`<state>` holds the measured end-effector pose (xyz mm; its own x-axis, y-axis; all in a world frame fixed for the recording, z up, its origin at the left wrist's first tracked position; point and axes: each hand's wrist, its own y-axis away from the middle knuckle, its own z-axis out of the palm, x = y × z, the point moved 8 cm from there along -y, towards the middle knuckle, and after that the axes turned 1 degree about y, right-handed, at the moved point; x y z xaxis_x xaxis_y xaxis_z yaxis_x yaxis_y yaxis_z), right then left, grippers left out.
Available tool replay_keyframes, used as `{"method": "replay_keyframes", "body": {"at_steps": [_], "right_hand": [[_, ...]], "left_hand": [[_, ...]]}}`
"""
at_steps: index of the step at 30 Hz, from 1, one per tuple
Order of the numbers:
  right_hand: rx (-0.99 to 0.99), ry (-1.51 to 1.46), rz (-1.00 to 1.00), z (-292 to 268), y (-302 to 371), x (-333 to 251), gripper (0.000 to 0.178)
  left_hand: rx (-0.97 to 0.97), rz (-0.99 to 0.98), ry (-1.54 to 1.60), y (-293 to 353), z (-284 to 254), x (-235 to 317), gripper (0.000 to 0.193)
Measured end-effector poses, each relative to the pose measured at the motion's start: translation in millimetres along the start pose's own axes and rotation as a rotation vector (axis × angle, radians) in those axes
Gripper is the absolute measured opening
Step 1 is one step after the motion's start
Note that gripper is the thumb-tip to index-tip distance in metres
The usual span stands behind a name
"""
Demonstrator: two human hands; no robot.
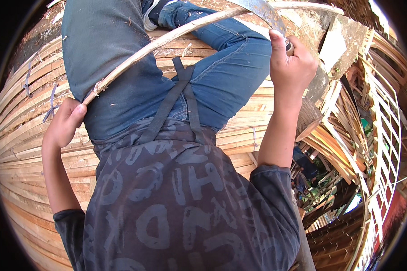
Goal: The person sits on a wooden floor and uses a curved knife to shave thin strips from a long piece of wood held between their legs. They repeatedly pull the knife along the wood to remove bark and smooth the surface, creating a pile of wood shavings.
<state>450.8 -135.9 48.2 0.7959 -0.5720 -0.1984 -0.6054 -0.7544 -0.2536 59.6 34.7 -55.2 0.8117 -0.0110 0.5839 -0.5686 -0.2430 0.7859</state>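
Observation:
My left hand (67,121) is closed round the near end of a long, peeled wooden stick (160,41). The stick slants up across my thighs toward the far right and bends slightly. In my right hand (294,65) is the handle of a large curved knife (267,17), with my thumb lying up along it. The wide grey blade, stained in places, crosses the stick at the top of the view. Whether the edge touches the wood I cannot tell, since the blade's tip is cut off by the frame.
I sit on rows of bundled wooden strips (27,153), some tied with purple cord (53,107). A concrete or stone block (348,43) stands at the far right. Beyond my right arm lie piled slats (334,149) and a pale lattice panel (384,135). Shavings lie scattered about.

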Motion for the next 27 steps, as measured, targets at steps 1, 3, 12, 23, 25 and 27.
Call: {"method": "replay_keyframes", "body": {"at_steps": [1, 3, 12, 23, 25, 27], "right_hand": [[-0.009, 0.037, 0.008, 1, -2, 6, 0.061], [-0.026, 0.111, 0.027, 2, -5, 18, 0.062], [-0.049, 0.214, 0.126, -1, -11, 27, 0.066], [0.128, 0.155, 0.705, -59, 11, 190, 0.072], [0.127, 0.007, 0.675, -60, 19, 178, 0.067], [0.107, -0.185, 0.548, -43, 22, 126, 0.065]], "left_hand": [[0.008, 0.001, 0.017, 0, 0, 1, 0.068], [0.023, 0.004, 0.05, 1, 1, 4, 0.069], [-0.146, -0.136, 0.097, -1, 7, -9, 0.059], [-0.179, -0.058, 0.098, -5, 2, -24, 0.066], [-0.2, -0.086, 0.105, -8, 2, -22, 0.069], [-0.177, -0.113, 0.118, -10, 1, -16, 0.071]]}}
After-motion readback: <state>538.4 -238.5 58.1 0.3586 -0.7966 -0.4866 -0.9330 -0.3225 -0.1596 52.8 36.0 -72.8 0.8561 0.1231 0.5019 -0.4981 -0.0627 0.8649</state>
